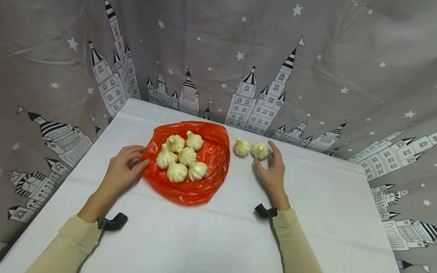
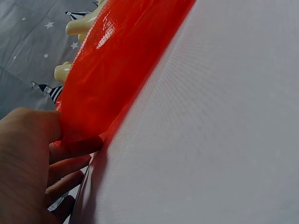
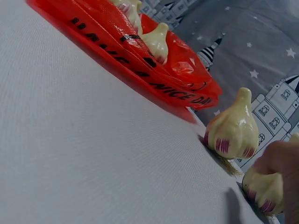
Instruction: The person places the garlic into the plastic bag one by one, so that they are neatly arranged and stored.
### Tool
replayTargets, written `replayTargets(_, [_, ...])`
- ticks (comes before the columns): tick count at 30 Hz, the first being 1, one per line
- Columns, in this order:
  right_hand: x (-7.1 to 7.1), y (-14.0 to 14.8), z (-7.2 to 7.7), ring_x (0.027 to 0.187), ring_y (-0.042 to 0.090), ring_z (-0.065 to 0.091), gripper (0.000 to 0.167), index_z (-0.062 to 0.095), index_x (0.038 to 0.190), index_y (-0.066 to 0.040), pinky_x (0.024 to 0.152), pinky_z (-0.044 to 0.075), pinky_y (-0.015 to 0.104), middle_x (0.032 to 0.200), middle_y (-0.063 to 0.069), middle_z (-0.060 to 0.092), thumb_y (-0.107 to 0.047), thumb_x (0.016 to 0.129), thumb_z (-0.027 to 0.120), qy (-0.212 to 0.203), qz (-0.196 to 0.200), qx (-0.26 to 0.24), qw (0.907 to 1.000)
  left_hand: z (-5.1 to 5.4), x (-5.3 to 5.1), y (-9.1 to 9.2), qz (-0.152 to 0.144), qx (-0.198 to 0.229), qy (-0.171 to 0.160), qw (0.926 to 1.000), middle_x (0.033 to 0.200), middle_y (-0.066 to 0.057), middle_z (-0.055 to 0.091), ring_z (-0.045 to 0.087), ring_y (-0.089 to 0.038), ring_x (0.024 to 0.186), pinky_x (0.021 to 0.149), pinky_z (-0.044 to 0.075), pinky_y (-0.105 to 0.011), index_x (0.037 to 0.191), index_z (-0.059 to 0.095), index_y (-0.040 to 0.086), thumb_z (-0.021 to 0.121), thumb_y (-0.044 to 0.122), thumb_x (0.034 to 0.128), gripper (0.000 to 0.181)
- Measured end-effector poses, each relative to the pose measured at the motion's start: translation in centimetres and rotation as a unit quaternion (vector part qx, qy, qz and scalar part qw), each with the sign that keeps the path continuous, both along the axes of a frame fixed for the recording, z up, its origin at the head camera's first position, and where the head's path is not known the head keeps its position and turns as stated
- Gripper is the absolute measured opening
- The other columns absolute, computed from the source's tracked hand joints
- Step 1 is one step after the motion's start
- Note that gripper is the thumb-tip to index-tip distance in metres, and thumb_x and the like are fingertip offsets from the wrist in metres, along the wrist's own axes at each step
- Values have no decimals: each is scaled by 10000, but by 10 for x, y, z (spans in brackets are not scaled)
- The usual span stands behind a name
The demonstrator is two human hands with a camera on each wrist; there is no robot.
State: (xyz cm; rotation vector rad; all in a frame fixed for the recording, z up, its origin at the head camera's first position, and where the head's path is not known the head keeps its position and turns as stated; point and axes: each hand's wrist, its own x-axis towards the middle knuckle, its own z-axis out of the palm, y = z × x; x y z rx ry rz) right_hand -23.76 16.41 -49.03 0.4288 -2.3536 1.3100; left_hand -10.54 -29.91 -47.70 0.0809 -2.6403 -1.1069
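Note:
A red plastic bag (image 1: 213, 151), its mouth spread wide, holds several garlic bulbs (image 1: 187, 156). My left hand (image 1: 124, 167) pinches the bag's left edge between thumb and fingers; the left wrist view shows the red film (image 2: 107, 79) at the fingertips. Two more garlic bulbs lie on the table to the right of the bag, a left one (image 1: 242, 146) and a right one (image 1: 259, 151). Around the right bulb my right hand (image 1: 273, 172) has thumb and index finger spread apart. In the right wrist view a finger partly hides that bulb (image 3: 264, 189).
A white cloth (image 1: 205, 235) covers the table. Behind it hangs a grey curtain (image 1: 211, 49) printed with castles and stars, close to the table's back edge. Black lettering (image 3: 161, 86) marks the bag's side. Each wrist wears a black camera mount (image 1: 112, 222).

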Motion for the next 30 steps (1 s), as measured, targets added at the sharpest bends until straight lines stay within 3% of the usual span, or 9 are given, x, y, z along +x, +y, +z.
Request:
replayTargets(1, [-1,0,-1,1494,305,470,778,477,1554,-54,1225,390,493,1578,130,528,-95,852,809,-163,93,138,9997,0,0,0,19,4,-31,10000,1394,-163,657,522,-360,1380,1071,505,-520,1003,778,38,769,191,972,157])
replayTargets(4, [-2,1,-3,1519,266,447,770,469,1571,-105,1270,333,435,1585,94,528,-111,875,797,-485,253,240,9982,0,1,-1,-11,7,-32,10000,1396,-169,654,523,-372,1378,1089,507,-278,1008,775,37,762,205,978,171])
replayTargets(8, [-1,-1,-6,1438,260,537,669,542,1508,-102,1240,373,418,1490,103,612,-97,893,805,-499,273,61,9984,-1,3,-3,-21,-60,-13,10000,1399,-167,654,526,-375,1373,970,296,30,1032,779,42,756,225,985,191])
replayTargets(15, [-3,-7,-5,1248,299,630,636,589,1442,-67,1135,452,463,1352,147,663,-104,861,845,-172,159,-50,9997,1,2,-5,-7,-74,83,9999,1384,-176,662,533,-381,1359,941,269,53,1027,778,33,768,208,975,183])
replayTargets(21, [-3,-9,-7,1087,324,609,624,612,1410,-52,998,502,460,1217,201,602,-146,843,854,-107,1,87,9999,3,3,-7,-47,-91,77,9999,1391,-176,654,521,-385,1365,928,249,64,1052,778,29,758,216,983,201])
replayTargets(30, [-2,-5,-4,1258,266,655,588,598,1384,-39,1119,485,404,1339,146,685,-83,852,844,-345,-13,-236,9991,2,1,-1,-82,72,168,9998,1377,-189,659,528,-394,1351,934,281,59,1017,771,13,769,179,972,172])
